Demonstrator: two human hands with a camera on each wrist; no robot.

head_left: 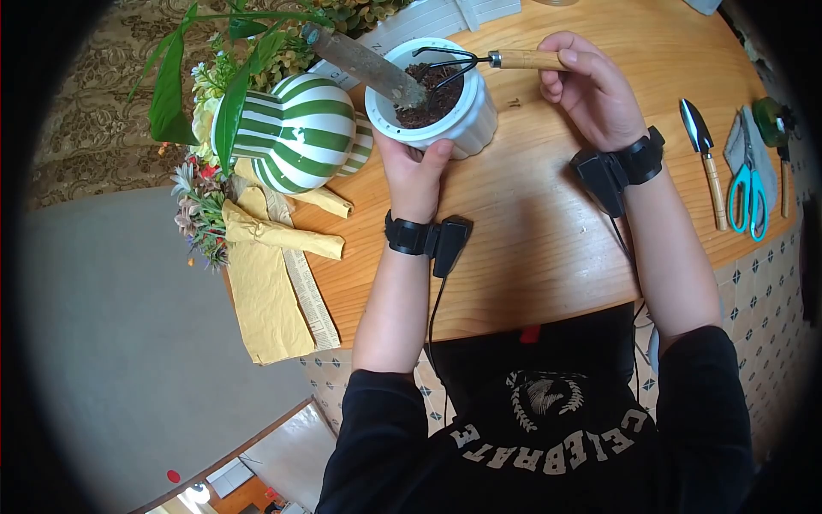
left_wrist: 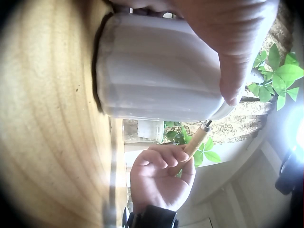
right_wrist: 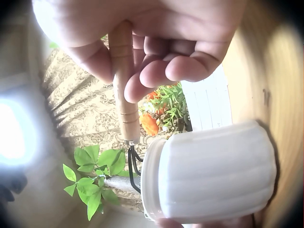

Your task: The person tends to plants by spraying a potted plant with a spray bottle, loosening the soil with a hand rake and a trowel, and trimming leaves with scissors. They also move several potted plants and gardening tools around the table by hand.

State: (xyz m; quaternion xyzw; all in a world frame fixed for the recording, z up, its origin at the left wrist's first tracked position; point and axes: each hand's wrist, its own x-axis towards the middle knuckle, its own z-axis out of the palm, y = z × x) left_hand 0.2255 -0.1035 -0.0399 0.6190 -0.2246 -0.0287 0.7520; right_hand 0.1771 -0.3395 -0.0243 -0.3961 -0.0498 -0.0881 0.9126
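A white fluted flower pot [head_left: 478, 122] stands on the wooden table, holding dark soil [head_left: 443, 101] and a plant with a thick, leaning trunk [head_left: 364, 67]. My left hand [head_left: 413, 182] grips the pot's near side; its thumb [left_wrist: 232, 78] lies up by the rim, and the other fingers are mostly hidden. In my right hand [head_left: 599, 94] is a small hand rake [head_left: 531, 59], pinched by its wooden handle [right_wrist: 124, 90] between thumb and fingers. The black tines [right_wrist: 133, 166] reach over the rim into the pot, with their tips at the soil beside the trunk.
Left of the pot sits a green-and-white striped vase [head_left: 300, 133] with flowers. Yellow wrapping paper [head_left: 270, 300] hangs over the table's left edge. A hand trowel [head_left: 711, 171] and turquoise-handled scissors [head_left: 747, 197] on a grey cloth lie at the right. A white planter [head_left: 411, 26] stands behind.
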